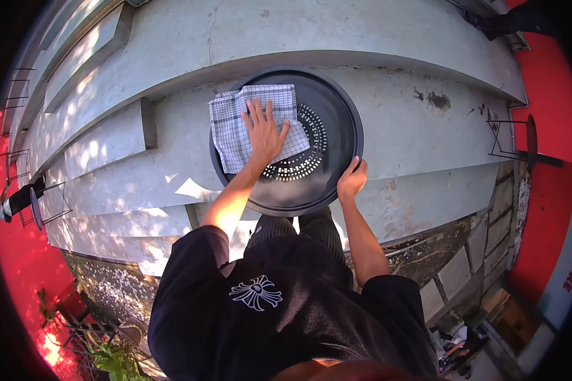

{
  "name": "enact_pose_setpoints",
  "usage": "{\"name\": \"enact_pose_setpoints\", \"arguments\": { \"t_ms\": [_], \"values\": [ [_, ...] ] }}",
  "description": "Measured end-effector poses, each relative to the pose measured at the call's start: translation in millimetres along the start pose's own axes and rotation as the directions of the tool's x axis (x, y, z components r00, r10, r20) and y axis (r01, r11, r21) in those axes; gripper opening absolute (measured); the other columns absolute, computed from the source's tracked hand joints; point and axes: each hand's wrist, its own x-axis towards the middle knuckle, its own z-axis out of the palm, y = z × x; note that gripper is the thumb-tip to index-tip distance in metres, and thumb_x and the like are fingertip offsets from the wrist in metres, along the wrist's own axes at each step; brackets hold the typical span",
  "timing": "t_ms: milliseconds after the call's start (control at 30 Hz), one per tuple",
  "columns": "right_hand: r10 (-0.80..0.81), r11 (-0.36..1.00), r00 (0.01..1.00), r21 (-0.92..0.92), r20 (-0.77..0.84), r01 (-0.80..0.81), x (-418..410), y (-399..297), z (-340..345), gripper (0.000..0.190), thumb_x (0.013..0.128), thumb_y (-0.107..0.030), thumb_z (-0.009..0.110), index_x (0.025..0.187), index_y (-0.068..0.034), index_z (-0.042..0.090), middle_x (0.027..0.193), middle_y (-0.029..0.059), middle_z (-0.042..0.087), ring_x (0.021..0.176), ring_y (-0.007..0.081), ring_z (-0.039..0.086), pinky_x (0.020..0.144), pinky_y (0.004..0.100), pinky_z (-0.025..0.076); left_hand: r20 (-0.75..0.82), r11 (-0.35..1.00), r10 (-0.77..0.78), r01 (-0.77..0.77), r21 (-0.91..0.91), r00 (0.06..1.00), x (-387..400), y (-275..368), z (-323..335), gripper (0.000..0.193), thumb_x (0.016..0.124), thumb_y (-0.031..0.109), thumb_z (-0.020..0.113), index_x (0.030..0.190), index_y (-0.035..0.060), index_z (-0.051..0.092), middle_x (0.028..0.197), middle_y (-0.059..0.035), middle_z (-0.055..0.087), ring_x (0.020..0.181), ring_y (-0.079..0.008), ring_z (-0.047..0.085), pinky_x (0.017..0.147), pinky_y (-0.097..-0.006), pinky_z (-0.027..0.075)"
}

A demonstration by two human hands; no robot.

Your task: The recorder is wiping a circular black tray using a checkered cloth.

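Before me is a round dark-grey tray-like top, with a raised rim and rings of small punched holes near its middle. It may be a bistro table's top; any legs beneath are hidden. A checked white-and-dark cloth is spread over its left part, one edge folded and wrinkled. My left hand rests flat on the cloth, palm down with fingers spread. At the lower right, my right hand grips the rim, thumb on top and fingers out of sight below.
Pale concrete steps run across beyond the top, with raised blocks at left. Small round metal tables stand at right and left. A person is at far left; paving slabs lie at lower right.
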Motion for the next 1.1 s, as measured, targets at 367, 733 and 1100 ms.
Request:
{"name": "enact_pose_setpoints", "arguments": {
  "t_ms": [367, 733, 1100],
  "values": [
    [0.034, 0.999, 0.999, -0.006, 0.037, -0.034, 9, 1, 2, 0.039, 0.109, -0.033, 0.047, 0.101, 0.003, 0.059, 0.101, 0.0251, 0.064, 0.09, 0.0505, 0.061, 0.077, 0.0553, 0.047, 0.087, 0.981, 0.184, -0.188, 0.037, 0.979, -32, 5, -1, 0.093, 0.094, 0.069, 0.053, 0.166, 0.0177, 0.022, 0.172, -0.0223, 0.005, 0.158, -0.0473, 0.001, 0.117, -0.0763, -0.001],
    [0.067, 0.998, 0.994, -0.017, 0.089, -0.066, 13, 4, -1, 0.041, 0.109, -0.036, 0.046, 0.105, 0.003, 0.06, 0.106, 0.0219, 0.064, 0.094, 0.0472, 0.063, 0.079, 0.0541, 0.049, 0.404, 0.953, 0.281, -0.303, -0.01, 0.87, -115, -66, -55, 0.122, 0.083, 0.071, 0.067, 0.165, 0.0012, 0.009, 0.17, -0.0313, -0.004, 0.158, -0.047, -0.006, 0.123, -0.0666, 0.0],
    [0.046, 0.999, 0.996, 0.011, 0.08, -0.047, 10, -3, -4, 0.041, 0.109, -0.035, 0.046, 0.105, 0.003, 0.06, 0.107, 0.0217, 0.064, 0.095, 0.0473, 0.063, 0.081, 0.0534, 0.049, 0.265, 0.923, 0.376, -0.384, -0.021, 0.888, -64, -42, -23, 0.075, 0.102, 0.057, 0.05, 0.165, 0.0208, 0.027, 0.174, -0.015, 0.008, 0.159, -0.0409, 0.005, 0.124, -0.0646, 0.006]
  ]
}}
